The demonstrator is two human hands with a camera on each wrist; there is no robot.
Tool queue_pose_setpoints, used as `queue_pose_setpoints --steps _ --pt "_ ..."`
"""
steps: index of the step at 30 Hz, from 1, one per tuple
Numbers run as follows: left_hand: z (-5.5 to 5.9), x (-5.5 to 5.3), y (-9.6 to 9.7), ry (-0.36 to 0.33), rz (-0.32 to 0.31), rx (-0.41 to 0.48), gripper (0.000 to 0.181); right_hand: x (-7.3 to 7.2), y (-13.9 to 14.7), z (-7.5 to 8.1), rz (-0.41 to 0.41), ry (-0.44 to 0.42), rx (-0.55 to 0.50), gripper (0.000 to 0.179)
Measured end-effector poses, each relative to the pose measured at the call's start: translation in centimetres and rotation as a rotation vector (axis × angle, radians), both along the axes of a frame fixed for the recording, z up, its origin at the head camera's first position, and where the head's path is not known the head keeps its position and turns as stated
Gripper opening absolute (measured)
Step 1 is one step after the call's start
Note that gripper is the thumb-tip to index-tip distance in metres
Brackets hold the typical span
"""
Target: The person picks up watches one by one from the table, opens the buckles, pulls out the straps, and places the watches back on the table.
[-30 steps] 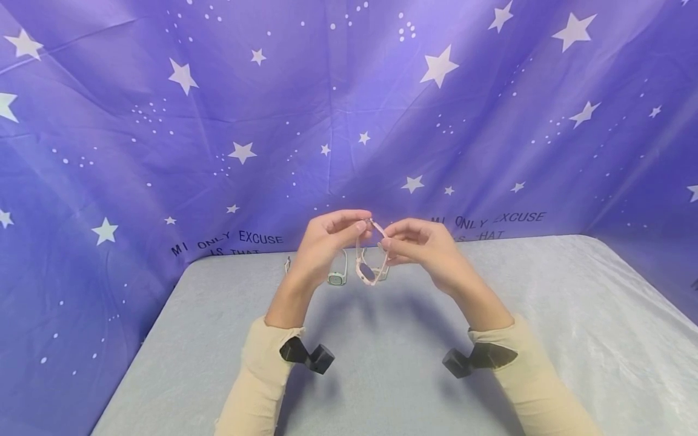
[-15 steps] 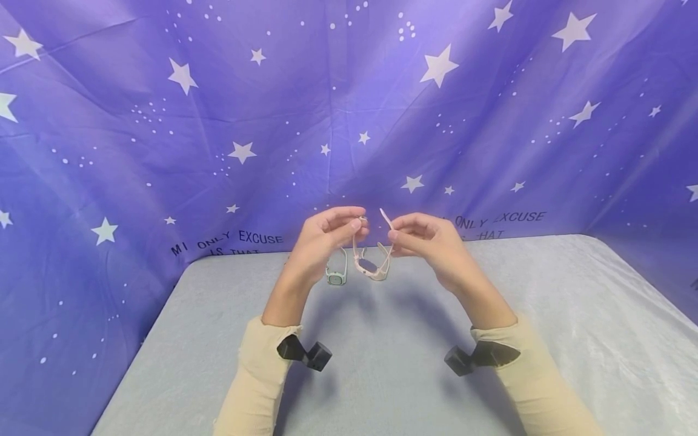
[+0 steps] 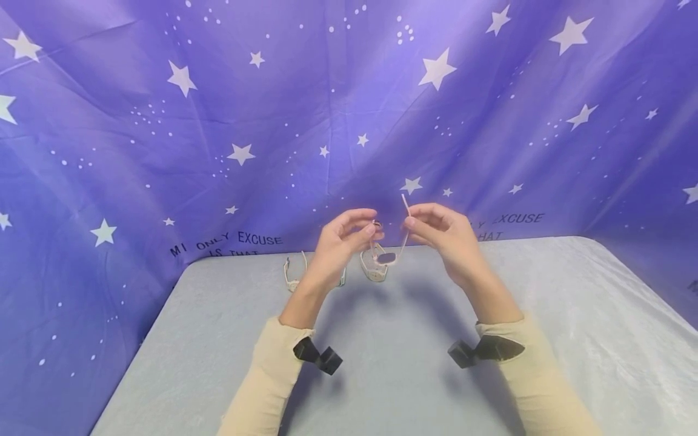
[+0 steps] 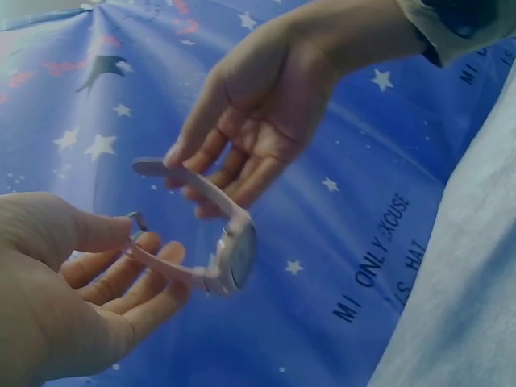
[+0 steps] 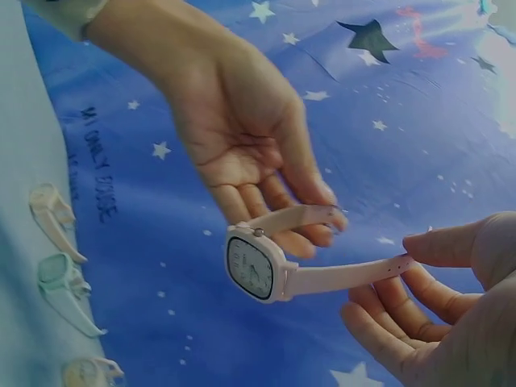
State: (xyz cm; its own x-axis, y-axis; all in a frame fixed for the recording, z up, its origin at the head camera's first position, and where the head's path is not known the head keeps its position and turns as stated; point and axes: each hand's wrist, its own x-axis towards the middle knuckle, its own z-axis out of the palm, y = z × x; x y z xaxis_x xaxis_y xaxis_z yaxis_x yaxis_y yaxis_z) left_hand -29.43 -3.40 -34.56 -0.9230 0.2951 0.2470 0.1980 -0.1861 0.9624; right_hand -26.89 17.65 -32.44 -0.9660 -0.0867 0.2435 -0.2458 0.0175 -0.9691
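Observation:
A pale pink wristwatch [image 3: 386,258] hangs above the table between my two hands, its strap unfastened. My left hand [image 3: 340,248] pinches the buckle end between thumb and fingertips. The free strap end [image 4: 149,167] is pinched by my right hand [image 3: 449,242], its tip sticking out past the fingers. In the right wrist view the squarish white dial [image 5: 250,268] shows hands and a side crown. The metal buckle [image 4: 137,219] stands out at the left fingertips in the left wrist view.
Behind the hands, a pinkish watch [image 3: 375,274], a mint green watch [image 5: 60,274] and a cream watch [image 3: 292,283] lie along the far part of the grey cloth-covered table [image 3: 382,363]. A purple star-patterned curtain [image 3: 327,109] hangs behind it.
The strap ends, together in a loop a second ago, have come apart. Both hands have shifted right, the right one also upward, and the watch has risen and turned between them.

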Motion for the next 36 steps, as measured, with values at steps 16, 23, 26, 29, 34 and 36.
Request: queue_pose_setpoints --steps 16,23,26,29,34,36 --pt "-1.2 -4.0 5.2 -0.235 -0.052 0.005 0.046 -3.0 5.2 -1.1 -0.049 -0.213 -0.189 0.012" --pt "-3.0 -5.4 7.6 -0.368 -0.009 -0.051 0.046 -4.6 7.0 -3.4 -0.055 -0.394 -0.172 0.008" --pt "-3.8 -5.9 8.4 -0.406 0.044 -0.070 0.043 -5.3 7.3 -4.6 -0.053 -0.444 -0.150 0.011" --pt "-4.7 -6.2 9.2 -0.436 0.102 -0.084 0.041 -5.8 7.5 -5.7 -0.051 -0.468 -0.119 0.017" --pt "-6.0 -6.6 10.3 -0.468 0.175 -0.146 0.038 -6.1 7.8 -7.0 -0.042 -0.506 -0.042 0.039" --pt "-6.4 -6.7 10.6 -0.479 0.200 -0.167 0.036 -6.4 7.9 -7.5 -0.034 -0.519 -0.020 0.047"
